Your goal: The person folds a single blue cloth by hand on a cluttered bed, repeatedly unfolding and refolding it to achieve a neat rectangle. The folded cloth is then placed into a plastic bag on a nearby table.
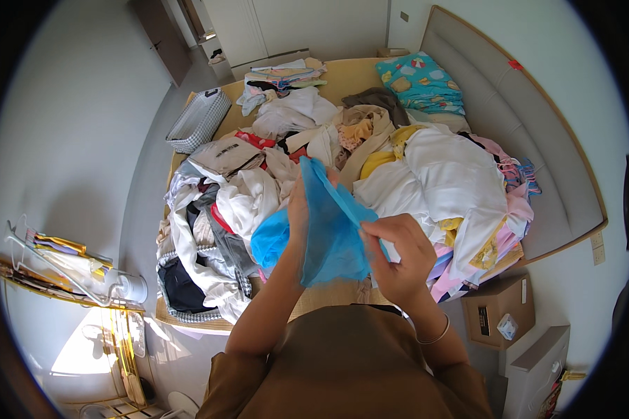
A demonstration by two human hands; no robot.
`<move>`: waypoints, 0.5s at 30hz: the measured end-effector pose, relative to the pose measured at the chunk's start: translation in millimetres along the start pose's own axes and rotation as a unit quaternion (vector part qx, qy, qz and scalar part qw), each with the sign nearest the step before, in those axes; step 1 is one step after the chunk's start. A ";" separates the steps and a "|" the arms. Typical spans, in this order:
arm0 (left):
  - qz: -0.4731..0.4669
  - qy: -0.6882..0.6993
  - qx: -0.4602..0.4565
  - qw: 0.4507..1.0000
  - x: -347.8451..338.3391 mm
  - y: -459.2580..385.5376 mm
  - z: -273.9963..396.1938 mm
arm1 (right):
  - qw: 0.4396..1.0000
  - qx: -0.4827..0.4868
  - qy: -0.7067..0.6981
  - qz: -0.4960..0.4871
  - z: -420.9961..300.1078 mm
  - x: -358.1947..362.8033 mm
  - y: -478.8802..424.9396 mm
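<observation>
A sheer blue cloth is stretched between my two hands above the bed. My left hand is raised behind it and holds up its far end; the fabric partly covers the fingers. Between thumb and forefinger, my right hand pinches the cloth's right edge. To the left of the cloth, beside my left forearm, lies a bunched bright-blue fabric. Close beyond my hands are crumpled white garments on the left and a large white cloth on the right.
Clothes are heaped over the bed, which has a padded headboard on the right. A checked fabric basket stands at the far left, another storage box nearer. Cardboard box and gold rack flank the bed.
</observation>
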State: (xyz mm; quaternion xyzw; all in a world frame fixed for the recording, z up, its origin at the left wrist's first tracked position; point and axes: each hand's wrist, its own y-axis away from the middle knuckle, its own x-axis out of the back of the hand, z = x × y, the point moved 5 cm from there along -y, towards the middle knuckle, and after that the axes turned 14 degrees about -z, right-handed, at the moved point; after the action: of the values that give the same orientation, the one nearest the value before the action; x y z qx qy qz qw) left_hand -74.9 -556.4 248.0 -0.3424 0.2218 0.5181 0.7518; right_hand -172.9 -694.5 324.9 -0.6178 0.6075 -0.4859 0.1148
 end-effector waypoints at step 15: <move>-0.123 0.180 0.025 0.976 -13.2 -21.6 6.4 | 0.987 0.089 -0.007 -0.137 -18.3 -60.1 34.6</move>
State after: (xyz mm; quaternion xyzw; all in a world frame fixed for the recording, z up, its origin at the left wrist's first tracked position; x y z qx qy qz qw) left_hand -59.7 -564.8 267.5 -0.4358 0.3226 0.3455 0.7660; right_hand -195.9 -642.7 281.1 -0.6856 0.4711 -0.5448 0.1059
